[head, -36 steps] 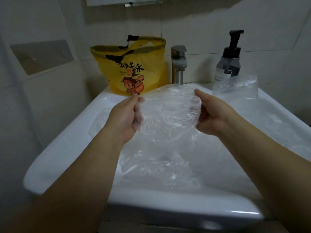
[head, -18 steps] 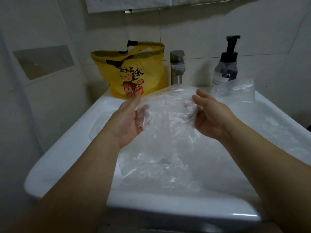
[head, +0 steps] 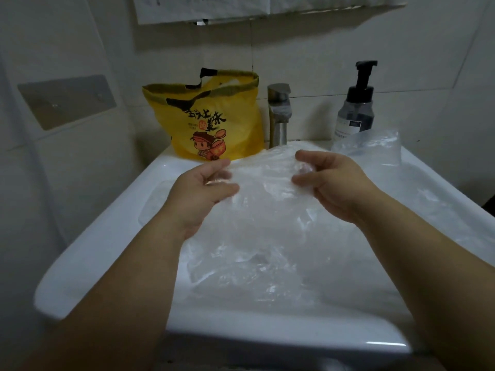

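Note:
A clear plastic bag point(head: 263, 210) hangs over the white sink point(head: 107, 253), its lower part crumpled in the basin. My left hand point(head: 199, 192) pinches the bag's upper left edge between thumb and fingers. My right hand point(head: 334, 183) grips the upper right edge, with the fingers curled round the film. The two hands are about a hand's width apart, with the bag stretched between them.
A yellow printed bag point(head: 211, 116) stands at the sink's back left. The metal tap point(head: 279, 115) rises behind the hands. A dark soap pump bottle point(head: 356, 103) stands at the back right. More clear plastic point(head: 372, 148) lies along the right rim.
Both hands have shifted their hold along the bag's top edge, with the fingers reworking the film. The view has tilted up a little, so more wall shows.

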Available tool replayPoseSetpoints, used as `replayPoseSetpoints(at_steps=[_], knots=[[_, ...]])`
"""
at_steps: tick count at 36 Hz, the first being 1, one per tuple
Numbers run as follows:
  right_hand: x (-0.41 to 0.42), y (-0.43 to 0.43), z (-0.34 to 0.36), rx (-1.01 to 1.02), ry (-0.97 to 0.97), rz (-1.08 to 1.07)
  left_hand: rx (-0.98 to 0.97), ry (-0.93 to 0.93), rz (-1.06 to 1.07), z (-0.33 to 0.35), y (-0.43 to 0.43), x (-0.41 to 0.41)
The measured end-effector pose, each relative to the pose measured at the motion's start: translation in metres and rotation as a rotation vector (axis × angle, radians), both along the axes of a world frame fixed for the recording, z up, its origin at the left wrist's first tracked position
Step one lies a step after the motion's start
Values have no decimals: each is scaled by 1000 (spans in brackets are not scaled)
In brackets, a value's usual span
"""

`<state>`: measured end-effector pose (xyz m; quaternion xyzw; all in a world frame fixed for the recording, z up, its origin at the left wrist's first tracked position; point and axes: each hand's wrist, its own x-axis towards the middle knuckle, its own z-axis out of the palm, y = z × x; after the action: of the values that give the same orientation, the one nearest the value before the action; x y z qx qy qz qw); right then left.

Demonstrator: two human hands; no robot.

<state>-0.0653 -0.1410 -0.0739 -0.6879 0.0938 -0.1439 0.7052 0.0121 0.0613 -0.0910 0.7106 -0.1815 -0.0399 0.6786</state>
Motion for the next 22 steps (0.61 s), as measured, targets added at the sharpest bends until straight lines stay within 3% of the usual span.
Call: replayPoseSetpoints(at_steps=[3, 7, 10, 12, 15, 18, 20, 22], knots=[[-1, 1, -2, -475, -10, -119, 158, -203, 119, -5, -1, 0], [-2, -1, -3, -684, -49, -161, 284, -403, 225, -5, 3, 1], [-3, -1, -3, -791, -29, -190, 241, -383, 266, -3, 4, 2], [-2, 0, -2, -701, -16, -173, 88, -224, 223, 0, 3, 4], [-2, 5, 2, -266, -45, -104, -209, 47, 32, 6, 2, 6], [-1, 11, 6, 84, -152, -68, -357, 123, -96, 9, -1, 3], [0, 14, 6, 156, -203, -90, -323, 107, -63, 9, -4, -1], [2, 12, 3, 1, -217, -196, -244, 55, -11, 6, -6, -3]])
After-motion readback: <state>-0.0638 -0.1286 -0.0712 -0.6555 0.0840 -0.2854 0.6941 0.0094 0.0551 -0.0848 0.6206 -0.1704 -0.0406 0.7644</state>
